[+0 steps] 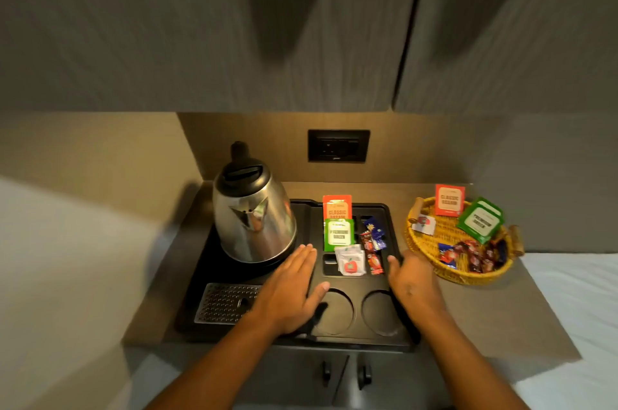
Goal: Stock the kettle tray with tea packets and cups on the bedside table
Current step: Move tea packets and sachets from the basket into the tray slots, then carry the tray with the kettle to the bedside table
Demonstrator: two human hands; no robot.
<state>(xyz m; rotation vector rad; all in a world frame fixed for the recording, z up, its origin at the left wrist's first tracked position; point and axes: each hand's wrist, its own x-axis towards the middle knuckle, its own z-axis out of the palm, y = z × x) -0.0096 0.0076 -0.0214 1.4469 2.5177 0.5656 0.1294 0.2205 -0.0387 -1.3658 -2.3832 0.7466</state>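
Note:
A black kettle tray [302,217] lies on the bedside table [475,312]. A steel kettle [252,209] stands on its left half. In the tray's slots stand an orange tea packet [337,205], a green tea packet [338,234], white sachets [350,260] and red and blue sachets [374,244]. Two round cup recesses [334,311] at the front hold nothing. My left hand [294,289] lies flat on the tray, fingers apart. My right hand [413,279] rests at the tray's right edge, empty.
A yellow woven basket [423,242] at the right holds an orange packet [449,199], a green packet [480,220] and several dark sachets. A wall socket [338,145] sits behind the tray. White bedding [582,302] borders the table. Cabinet handles [344,373] are below.

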